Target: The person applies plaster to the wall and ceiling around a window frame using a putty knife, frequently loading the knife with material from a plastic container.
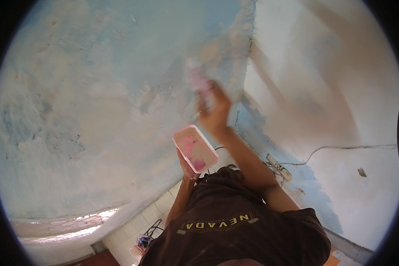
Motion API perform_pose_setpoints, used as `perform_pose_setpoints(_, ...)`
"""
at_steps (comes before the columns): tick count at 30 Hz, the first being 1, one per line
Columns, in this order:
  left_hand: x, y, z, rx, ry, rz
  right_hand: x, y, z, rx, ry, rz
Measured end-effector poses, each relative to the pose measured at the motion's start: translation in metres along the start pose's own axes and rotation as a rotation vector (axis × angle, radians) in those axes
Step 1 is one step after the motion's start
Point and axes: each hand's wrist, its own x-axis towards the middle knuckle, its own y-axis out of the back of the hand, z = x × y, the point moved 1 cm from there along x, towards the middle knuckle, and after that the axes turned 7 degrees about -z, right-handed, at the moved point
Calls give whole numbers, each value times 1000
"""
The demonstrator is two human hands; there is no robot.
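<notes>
My left hand [188, 166] grips a rectangular plastic tub [213, 156] from below and its left side. Inside it is a pale, greyish substance with bright pink streaks, and pink smears mark its rim. Raised in front of the wall, my right hand [216, 111] is closed around a pinkish tool [199, 80] with a pale end. Motion blurs this tool, so its exact kind is unclear, and I cannot tell whether it touches the wall. The wall [106, 88] ahead is patchy blue, beige and white.
A second wall [297, 80], whitish with blue patches low down, meets the first at a corner on the right. A power strip [279, 167] with a cord [332, 147] lies near its base. At lower left are a small pink-rimmed container [136, 252] and pale floor tiles [139, 221].
</notes>
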Motion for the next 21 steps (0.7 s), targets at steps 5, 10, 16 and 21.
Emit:
perform_pose_setpoints(5, -7, 9, 21, 43, 55, -72, 43, 45, 65, -342, -215, 147)
perform_pose_setpoints(10, -31, 44, 41, -38, 162, 4, -33, -93, -22, -373, 75, 36)
perform_pose_setpoints(16, -55, 56, 62, -45, 272, -25, -88, -72, -67, -100, -17, -55)
perform_pose_setpoints(21, -66, 64, 72, -75, 325, -28, -106, 1, -10, 379, -699, 143)
